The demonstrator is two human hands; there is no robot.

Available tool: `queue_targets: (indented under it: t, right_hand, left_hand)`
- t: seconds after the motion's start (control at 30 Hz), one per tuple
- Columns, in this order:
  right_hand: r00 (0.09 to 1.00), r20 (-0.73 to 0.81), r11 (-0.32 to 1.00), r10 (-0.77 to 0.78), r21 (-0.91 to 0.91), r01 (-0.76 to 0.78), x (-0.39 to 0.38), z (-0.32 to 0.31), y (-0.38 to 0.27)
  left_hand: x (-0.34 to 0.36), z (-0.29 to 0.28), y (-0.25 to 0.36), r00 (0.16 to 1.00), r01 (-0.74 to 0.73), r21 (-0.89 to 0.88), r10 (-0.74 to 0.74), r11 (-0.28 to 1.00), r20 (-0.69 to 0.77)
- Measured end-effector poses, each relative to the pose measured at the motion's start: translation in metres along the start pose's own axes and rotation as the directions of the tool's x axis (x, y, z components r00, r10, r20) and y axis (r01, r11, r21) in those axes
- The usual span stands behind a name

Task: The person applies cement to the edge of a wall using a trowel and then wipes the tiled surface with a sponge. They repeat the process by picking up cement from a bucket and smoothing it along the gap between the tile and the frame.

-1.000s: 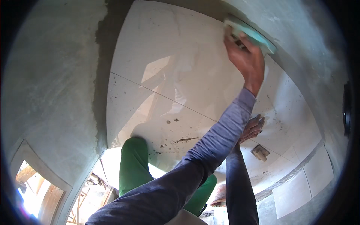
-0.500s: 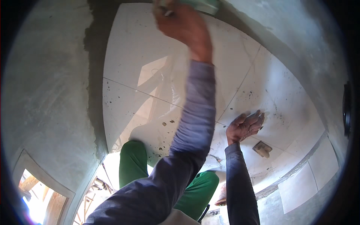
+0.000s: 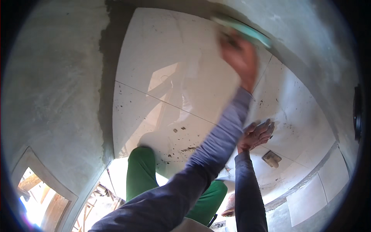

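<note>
My left hand (image 3: 241, 58), smeared by motion, is closed round the dark handle of a pale green float (image 3: 247, 31). The float's long flat blade lies along the damp grey cement strip at the far edge of the white tiles. Nearer to me and to the right, my right hand (image 3: 256, 135) is held low over the tiles, palm showing, fingers stretched out and nothing in them. Below that hand sits a small square piece with a tan knob (image 3: 272, 159) on the tiles (image 3: 208, 77).
Grey plastered walls rise at left (image 3: 58, 77) and right (image 3: 324, 50). Dark mortar crumbs (image 3: 189, 149) dot the tiles. My green-trousered knees (image 3: 141, 170) are at the near edge. A framed opening (image 3: 42, 193) is at lower left; pale wall tiles (image 3: 309, 197) are at lower right.
My left hand has swept the float rightward along the far edge, its arm swinging across with it. My right hand has barely moved.
</note>
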State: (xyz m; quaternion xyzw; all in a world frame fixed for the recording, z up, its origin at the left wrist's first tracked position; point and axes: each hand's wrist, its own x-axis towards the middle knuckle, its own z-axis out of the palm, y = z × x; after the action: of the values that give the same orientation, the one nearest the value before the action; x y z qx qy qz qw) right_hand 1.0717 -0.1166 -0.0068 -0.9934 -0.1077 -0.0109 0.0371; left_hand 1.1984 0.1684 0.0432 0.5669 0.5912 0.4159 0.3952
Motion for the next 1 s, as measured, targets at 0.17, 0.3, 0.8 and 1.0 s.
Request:
queue_targets:
  t: [0.17,0.3,0.8,1.0]
  right_hand:
    - [0.999,-0.031,0.999,-0.032,0.001,0.032,0.001,0.005,0.004]
    - [0.997,-0.061,0.999,-0.039,-0.002,0.039,0.000,0.004,0.004]
    - [0.992,-0.102,0.997,-0.076,0.025,0.079,0.000,0.004,0.003]
    - [1.000,-0.016,0.998,-0.024,-0.064,0.023,0.001,-0.001,-0.001]
  left_hand:
    - [0.045,-0.009,-0.033,0.999,0.001,-0.320,-0.013,0.947,-0.035]
    - [0.074,0.006,-0.121,0.994,-0.106,-0.120,0.101,0.987,-0.050]
    - [0.164,-0.044,-0.117,0.980,-0.147,-0.185,0.169,0.972,0.108]
    - [0.086,-0.041,-0.027,0.981,-0.191,-0.154,0.184,0.969,-0.061]
